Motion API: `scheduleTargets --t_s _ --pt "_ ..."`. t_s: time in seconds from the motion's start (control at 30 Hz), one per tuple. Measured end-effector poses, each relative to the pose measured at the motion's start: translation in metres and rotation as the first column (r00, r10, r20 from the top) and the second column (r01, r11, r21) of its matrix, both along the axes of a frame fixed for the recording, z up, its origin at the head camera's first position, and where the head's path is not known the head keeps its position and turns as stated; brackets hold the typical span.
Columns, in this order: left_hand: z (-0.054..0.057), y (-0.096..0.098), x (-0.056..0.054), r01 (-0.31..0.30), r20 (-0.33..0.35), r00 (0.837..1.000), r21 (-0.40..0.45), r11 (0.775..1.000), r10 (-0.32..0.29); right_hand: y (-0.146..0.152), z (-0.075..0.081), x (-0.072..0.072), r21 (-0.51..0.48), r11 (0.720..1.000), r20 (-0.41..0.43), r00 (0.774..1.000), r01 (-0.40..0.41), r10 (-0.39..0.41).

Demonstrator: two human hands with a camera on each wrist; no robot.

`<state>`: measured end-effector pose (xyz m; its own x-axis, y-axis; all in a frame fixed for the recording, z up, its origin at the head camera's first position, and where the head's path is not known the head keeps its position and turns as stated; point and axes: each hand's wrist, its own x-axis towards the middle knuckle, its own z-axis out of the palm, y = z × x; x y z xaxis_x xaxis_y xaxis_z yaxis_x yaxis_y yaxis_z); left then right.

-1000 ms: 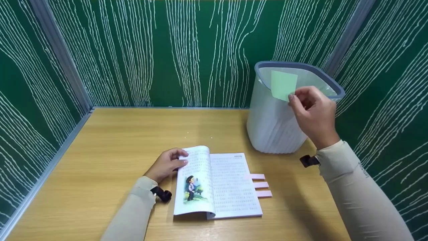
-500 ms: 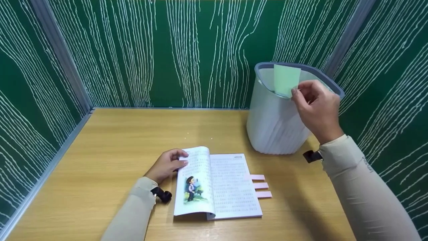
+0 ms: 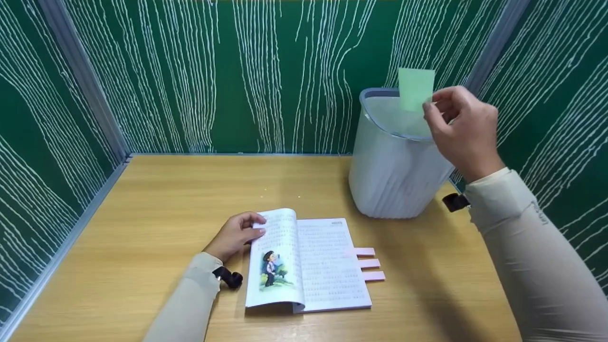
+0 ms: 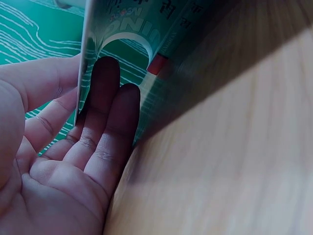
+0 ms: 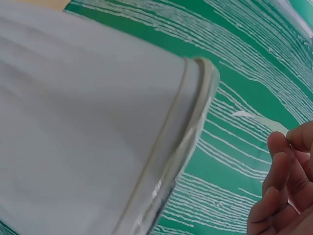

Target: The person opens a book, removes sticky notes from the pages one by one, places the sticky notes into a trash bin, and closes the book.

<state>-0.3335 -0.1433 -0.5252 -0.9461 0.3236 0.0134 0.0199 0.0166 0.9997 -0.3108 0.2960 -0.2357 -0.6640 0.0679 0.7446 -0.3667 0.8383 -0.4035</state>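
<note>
In the head view my right hand (image 3: 468,128) pinches a green sticky note (image 3: 416,88) by its lower right corner, above the rim of a pale waste bin (image 3: 399,171). The right wrist view shows the note (image 5: 269,123) almost edge-on, apart from the bin (image 5: 98,107). My left hand (image 3: 233,237) holds the left side of an open book (image 3: 332,266), thumb on the page. Seen from the left wrist, fingers (image 4: 105,122) reach under the book's raised cover (image 4: 132,29). Pink paper tabs (image 3: 369,263) stick out from the book's right edge.
The book and bin stand on a wooden table (image 3: 190,190). Green panels (image 3: 228,76) with white wavy lines enclose the back and sides, joined by grey posts (image 3: 85,71). A few tiny white specks lie behind the book.
My right hand has risen and shifted right with the green sticky note, from in front of the bin's opening to above its rim. The left hand and book stay in place.
</note>
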Motion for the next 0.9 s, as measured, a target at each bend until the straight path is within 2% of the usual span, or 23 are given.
scheduleTargets --t_s 0.53,0.9 --pt "-0.002 -0.002 -0.001 0.002 0.003 1.000 0.002 1.000 -0.002 0.008 -0.005 -0.015 0.015 0.997 0.124 0.990 0.073 -0.074" --pt "0.000 -0.001 0.001 -0.003 -0.008 1.000 -0.016 1.000 0.003 0.007 -0.009 -0.017 0.005 0.996 0.196 0.977 0.086 -0.085"
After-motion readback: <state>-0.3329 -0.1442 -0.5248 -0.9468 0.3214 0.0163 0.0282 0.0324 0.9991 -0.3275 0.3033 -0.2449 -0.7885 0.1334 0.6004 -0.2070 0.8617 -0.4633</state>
